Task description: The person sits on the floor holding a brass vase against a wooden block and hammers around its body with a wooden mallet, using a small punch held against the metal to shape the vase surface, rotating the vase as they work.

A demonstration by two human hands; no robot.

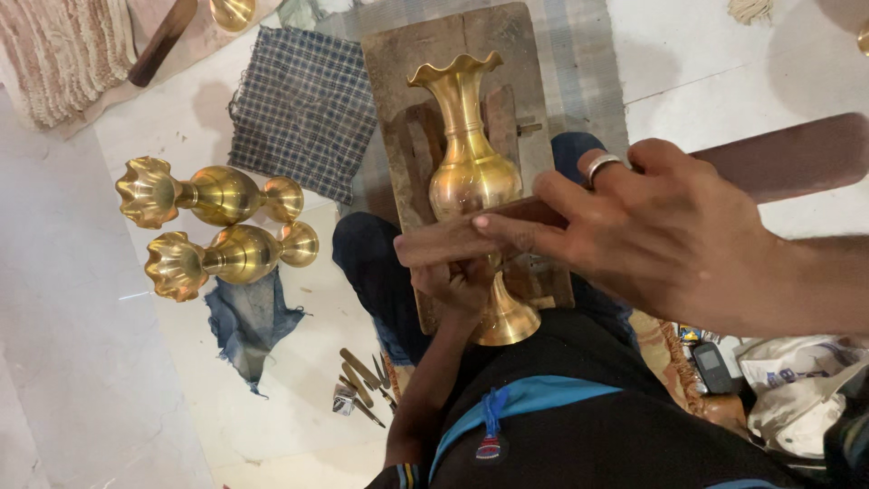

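On the person's lap, propped against a worn brown wooden board, stands the tall polished brass vase w/ a fluted, wavy rim: rim away from the body, flared foot nearest it, bulb in the middle. Surface is bright gold, mirror-like on the bulb, w/ a narrow neck and ringed stem.

The left hand sits under the vase's lower stem, its grip curled round the stem just above the foot; fingers partly hidden, so how tight I can't tell. The right hand, silver ring on one finger, has its grip pressed together on a long flat dark wooden stick laid across the vase just below the bulb.

Risks, as I judge them:
- Vase is round and slick; if the stick bears down off-centre it could roll sideways off the board.
- Only one hand steadies the stem, so a slip there may let the foot kick out.
- Hard pressure on the thin neck or wavy rim might dent or scuff the polish.

Left of the vase, two more brass fluted vases lie on their sides on the pale floor, near a checked blue cloth. Below them, small metal hand tools lie on the floor.
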